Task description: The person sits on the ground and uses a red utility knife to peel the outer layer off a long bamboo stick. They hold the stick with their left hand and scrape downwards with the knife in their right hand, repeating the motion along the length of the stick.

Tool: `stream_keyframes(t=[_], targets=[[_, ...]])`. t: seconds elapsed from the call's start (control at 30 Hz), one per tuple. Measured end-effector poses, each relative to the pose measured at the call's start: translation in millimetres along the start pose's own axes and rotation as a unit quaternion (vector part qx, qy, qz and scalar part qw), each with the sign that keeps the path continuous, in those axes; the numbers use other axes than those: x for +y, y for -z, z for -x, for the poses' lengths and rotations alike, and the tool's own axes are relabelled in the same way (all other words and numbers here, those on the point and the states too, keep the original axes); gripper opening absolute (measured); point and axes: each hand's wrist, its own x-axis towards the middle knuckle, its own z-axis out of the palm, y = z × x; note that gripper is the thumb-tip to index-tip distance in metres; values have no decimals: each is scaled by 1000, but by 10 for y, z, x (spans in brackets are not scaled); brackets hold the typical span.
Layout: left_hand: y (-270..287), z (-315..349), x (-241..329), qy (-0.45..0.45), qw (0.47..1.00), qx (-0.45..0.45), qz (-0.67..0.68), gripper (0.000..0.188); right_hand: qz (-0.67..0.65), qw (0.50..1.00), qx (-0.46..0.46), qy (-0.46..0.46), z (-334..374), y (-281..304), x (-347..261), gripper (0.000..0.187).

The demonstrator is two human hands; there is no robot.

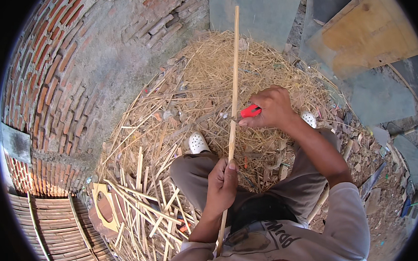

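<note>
A long, pale strip of bamboo or wood [235, 64] runs up the middle of the view, from beside my waist to well past my feet. My left hand [222, 179] is closed around its lower part, with the thumb lying along the top. In my right hand [272, 108] is a knife with a red handle [250, 111]. The short visible part of its blade meets the strip around mid-length, where the wood looks freshly pared. My right thumb is close to the strip's edge; whether it touches, I cannot tell.
Cut strips [161, 205] lie in a loose pile at my left, near a slatted bamboo panel [59, 235]. Shavings [215, 60] cover the ground around my white clogs [198, 143]. A brick wall [67, 90] rises at left; flat sheets [368, 28] lean at far right.
</note>
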Motion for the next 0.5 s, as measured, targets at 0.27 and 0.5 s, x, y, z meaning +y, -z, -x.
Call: stream_keyframes(t=[0.27,0.5], targets=[[15,296,-154,42,998,-31,-23,21,63,993,-5,-104,-82,23,456,63],[80,618,-161,84,994,-56,-39,21,85,974,-45,-204,-126,91,805,69]])
